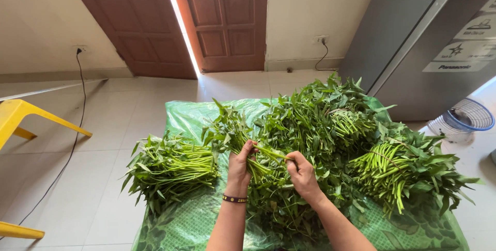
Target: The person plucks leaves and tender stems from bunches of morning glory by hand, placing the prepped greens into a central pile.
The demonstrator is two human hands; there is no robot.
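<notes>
At the centre of the frame, low down, my left hand is closed around a bunch of green leafy stems, holding it upright-tilted, leaves fanning toward the upper left. My right hand pinches a single stem that runs across from the bunch to its fingertips. A dark beaded bracelet sits on my left wrist.

Edges and room: the green plastic sheet spreads under everything; its left edge runs from the middle of the frame down to the bottom, and its far edge lies just below the doors. A sorted pile of stems lies at left of centre, half over the sheet's left edge onto the floor. The large heap of greens fills the sheet right of centre, touching my right hand's side; another aligned bundle lies at the right with cut ends pointing toward the lower edge. Bare sheet shows just beside my forearms at the bottom. Open floor lies left of the sheet.

Surface and room: pale tiled floor. Yellow furniture legs sit at far left, a black cable trailing from a wall socket down across the tiles. Brown wooden doors stand at upper centre, a bright slit between them. A grey refrigerator stands at upper right, a white-and-blue basket on the floor just beside it.
</notes>
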